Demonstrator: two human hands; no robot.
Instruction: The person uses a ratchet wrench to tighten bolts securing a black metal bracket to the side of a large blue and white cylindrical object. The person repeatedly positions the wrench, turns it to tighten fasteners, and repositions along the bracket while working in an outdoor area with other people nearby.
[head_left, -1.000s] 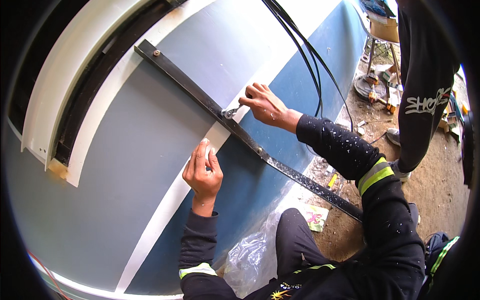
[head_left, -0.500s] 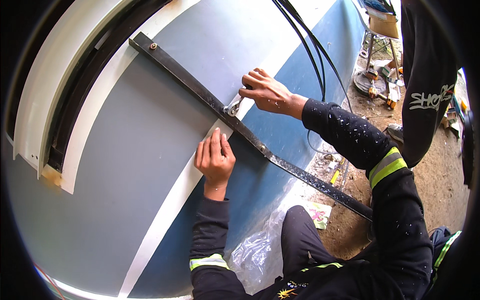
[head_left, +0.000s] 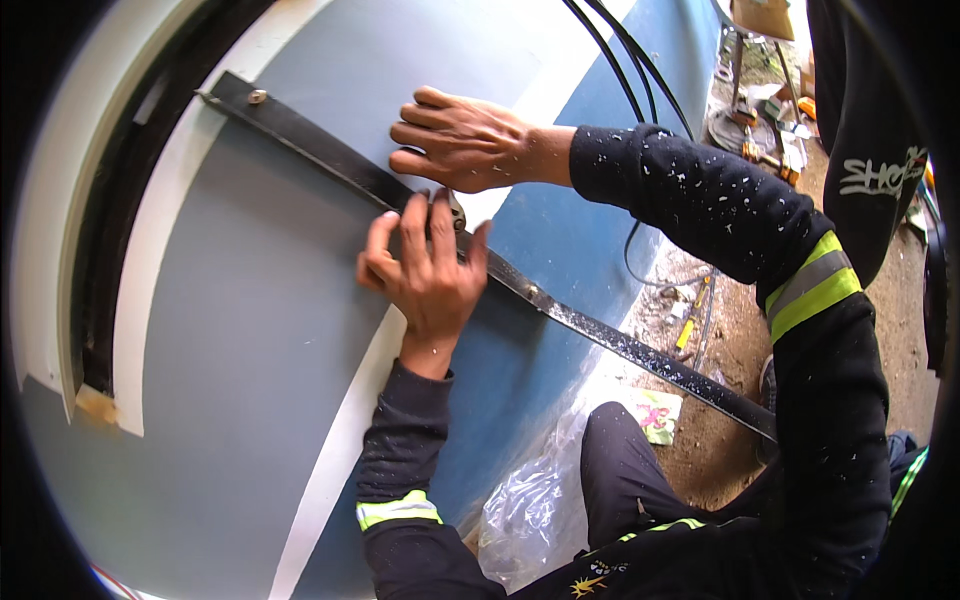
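Observation:
A black flat metal bar [head_left: 330, 150] crosses the grey, white and blue curved panel [head_left: 250, 290] at a slant. A bolt [head_left: 257, 97] sits near its upper left end. At the bar's middle the shiny round head of a wrench [head_left: 458, 214] shows between my hands. My right hand [head_left: 465, 140] is above the bar, back upward, fingers curled over the wrench's handle, which it mostly hides. Just below, my left hand [head_left: 430, 270] lies across the bar with its fingers spread, fingertips close beside the wrench head. Another bolt [head_left: 533, 291] shows farther down the bar.
Black cables [head_left: 625, 60] hang over the panel's upper right. Clear plastic sheeting [head_left: 530, 510] lies by my knee. On the dirt floor are a yellow-handled tool [head_left: 685, 334] and a cordless drill [head_left: 765, 160]. A person in dark trousers [head_left: 850, 150] stands at the right.
My right hand has swung left and over the bar, turning back upward. My left hand has moved up from the white stripe onto the bar, fingers spreading. The view has shifted slightly.

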